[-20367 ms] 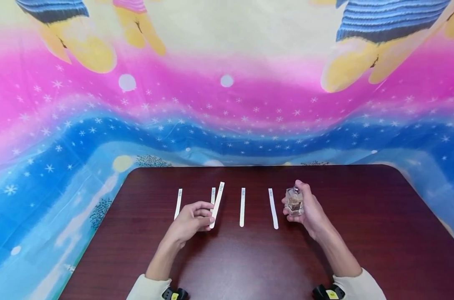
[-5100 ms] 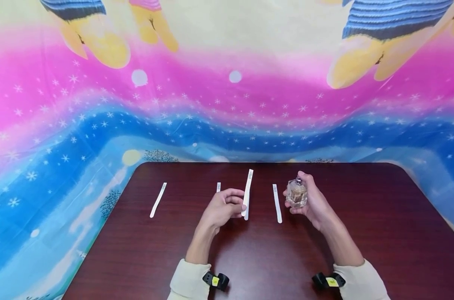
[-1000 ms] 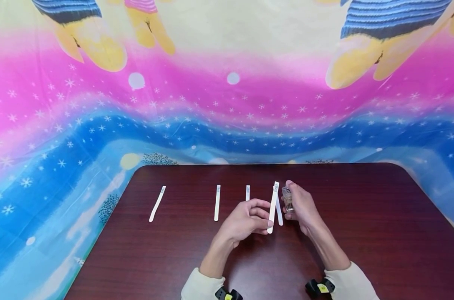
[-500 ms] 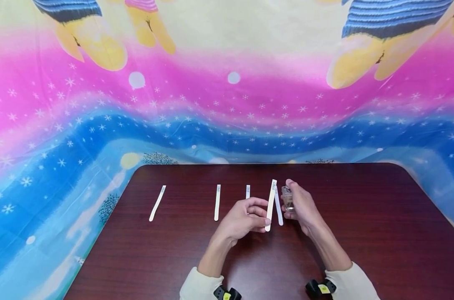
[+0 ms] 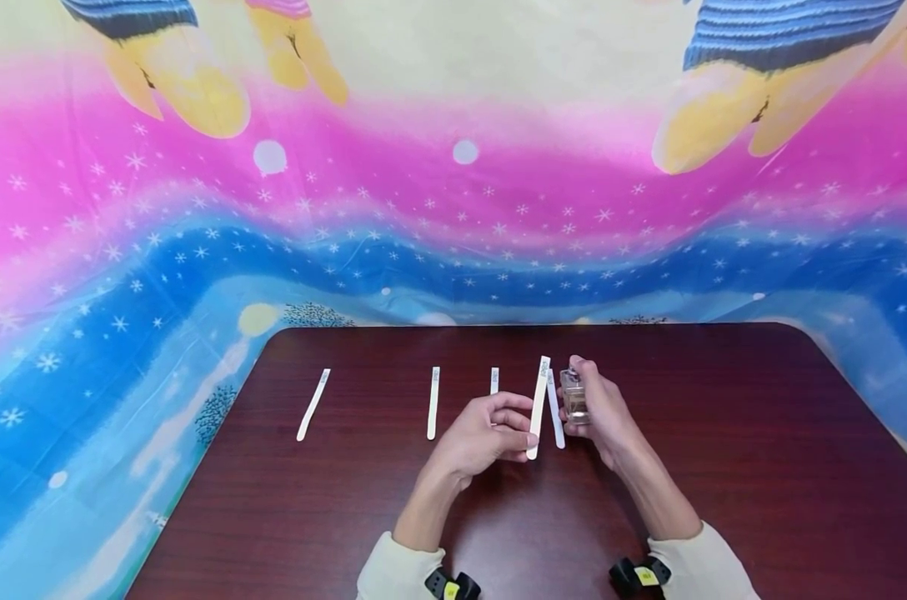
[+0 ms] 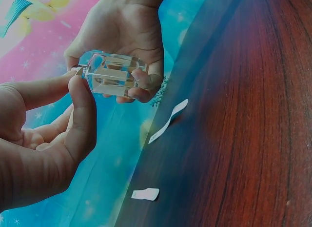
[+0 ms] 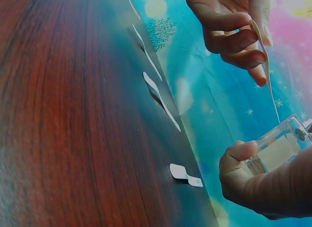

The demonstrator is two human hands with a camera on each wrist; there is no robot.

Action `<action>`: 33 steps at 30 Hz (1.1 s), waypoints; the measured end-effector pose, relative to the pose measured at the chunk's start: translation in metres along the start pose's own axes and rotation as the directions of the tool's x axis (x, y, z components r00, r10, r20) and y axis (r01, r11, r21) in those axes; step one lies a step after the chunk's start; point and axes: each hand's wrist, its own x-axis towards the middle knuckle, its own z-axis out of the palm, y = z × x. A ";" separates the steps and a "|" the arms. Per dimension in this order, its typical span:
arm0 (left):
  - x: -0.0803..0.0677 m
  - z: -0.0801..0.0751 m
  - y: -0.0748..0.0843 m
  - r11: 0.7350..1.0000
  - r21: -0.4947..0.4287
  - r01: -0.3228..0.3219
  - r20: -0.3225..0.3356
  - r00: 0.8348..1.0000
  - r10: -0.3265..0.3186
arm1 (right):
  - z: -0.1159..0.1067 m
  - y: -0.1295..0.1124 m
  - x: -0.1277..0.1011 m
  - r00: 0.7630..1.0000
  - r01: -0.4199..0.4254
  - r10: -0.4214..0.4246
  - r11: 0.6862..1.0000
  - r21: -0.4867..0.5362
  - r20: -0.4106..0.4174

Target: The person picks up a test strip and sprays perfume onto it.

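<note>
White paper strip (image 5: 538, 407) stood pinched between the thumb and fingers of the left hand (image 5: 483, 433), lifted off the dark wooden table (image 5: 724, 467) and leaning with its top end toward the bottle. The right hand (image 5: 607, 412) curled round a small clear glass bottle (image 5: 573, 398), holding it just beside the raised strip, its top turned toward the paper; from the left wrist view the bottle (image 6: 114, 74) lay almost sideways in those fingers, close to the left thumb. In the right wrist view the strip (image 7: 265, 66) hung thin and slightly bent above the bottle (image 7: 275, 149).

Four more strips lay flat on the table: one far to the left (image 5: 313, 404), one nearer the middle (image 5: 433, 402), one partly hidden behind the left hand (image 5: 494, 381), and one just under the raised strip (image 5: 555, 412). A bright pink and blue cloth (image 5: 453, 208) with stars hung behind the table. Cream sleeves (image 5: 393, 575) covered both forearms.
</note>
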 end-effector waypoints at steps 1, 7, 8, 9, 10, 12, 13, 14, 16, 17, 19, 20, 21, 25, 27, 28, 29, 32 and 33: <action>0.000 0.000 0.000 1.000 0.000 -0.001 -0.001 1.000 0.001 | 0.000 0.000 0.000 1.000 -0.001 0.001 1.000 0.003 0.002; 0.000 -0.001 0.001 1.000 0.001 -0.007 -0.002 1.000 0.007 | 0.000 -0.001 0.001 1.000 0.002 -0.002 1.000 0.014 0.013; 0.000 -0.001 0.001 1.000 0.001 -0.006 -0.002 1.000 0.006 | 0.000 -0.001 0.001 1.000 0.003 -0.003 1.000 0.015 0.013; 0.000 -0.001 0.001 1.000 0.001 -0.007 -0.001 1.000 0.007 | 0.000 -0.001 0.001 1.000 0.003 -0.003 1.000 0.016 0.013; 0.000 -0.001 0.001 1.000 0.001 -0.007 0.000 1.000 0.007 | 0.000 -0.001 0.001 1.000 0.003 -0.004 1.000 0.017 0.013; 0.001 -0.002 0.001 1.000 0.001 -0.007 0.001 1.000 0.007 | 0.001 0.000 0.001 1.000 0.004 -0.004 1.000 0.017 0.013; 0.001 -0.002 0.000 1.000 0.002 -0.007 0.001 1.000 0.007 | 0.001 0.000 0.001 1.000 0.004 -0.004 1.000 0.018 0.014; 0.001 -0.002 0.000 1.000 0.002 -0.008 0.002 1.000 0.008 | 0.001 0.000 0.000 1.000 0.004 -0.004 1.000 0.018 0.015; 0.001 -0.002 0.000 1.000 0.001 -0.008 0.003 1.000 0.008 | 0.001 0.000 0.000 1.000 0.004 -0.004 1.000 0.019 0.016; 0.001 -0.002 0.000 1.000 0.001 -0.007 0.004 1.000 0.007 | 0.001 0.000 0.000 1.000 0.003 -0.004 1.000 0.019 0.018; 0.001 -0.002 0.000 1.000 0.000 -0.008 0.004 1.000 0.008 | 0.000 0.000 0.000 1.000 0.003 -0.004 1.000 0.019 0.020; 0.001 -0.002 0.000 1.000 0.000 -0.008 0.004 1.000 0.008 | 0.000 0.001 0.000 1.000 0.003 -0.003 1.000 0.018 0.021; 0.001 -0.002 0.000 1.000 -0.001 -0.008 0.004 1.000 0.008 | 0.000 0.001 0.000 1.000 0.002 -0.003 1.000 0.018 0.022; 0.000 -0.002 0.000 1.000 -0.002 -0.010 0.001 1.000 0.010 | -0.001 0.001 -0.001 1.000 0.004 -0.004 1.000 0.013 0.028; 0.000 -0.002 0.000 1.000 -0.003 -0.010 0.000 1.000 0.010 | -0.001 0.001 0.000 1.000 0.006 -0.006 1.000 0.009 0.031; 0.000 -0.002 0.000 1.000 -0.003 -0.010 -0.001 1.000 0.010 | -0.001 0.002 0.000 0.999 0.007 -0.007 1.000 0.007 0.031; 0.000 -0.002 0.001 1.000 -0.002 -0.010 -0.001 1.000 0.010 | -0.001 0.002 0.000 0.999 0.008 -0.008 1.000 0.004 0.032; 0.001 -0.002 0.000 1.000 -0.002 -0.006 -0.002 1.000 0.006 | -0.001 0.002 0.000 0.999 0.009 -0.009 1.000 0.002 0.032; 0.001 -0.002 0.000 1.000 -0.001 -0.006 -0.002 1.000 0.006 | -0.001 0.001 0.000 0.999 0.009 -0.009 1.000 0.003 0.033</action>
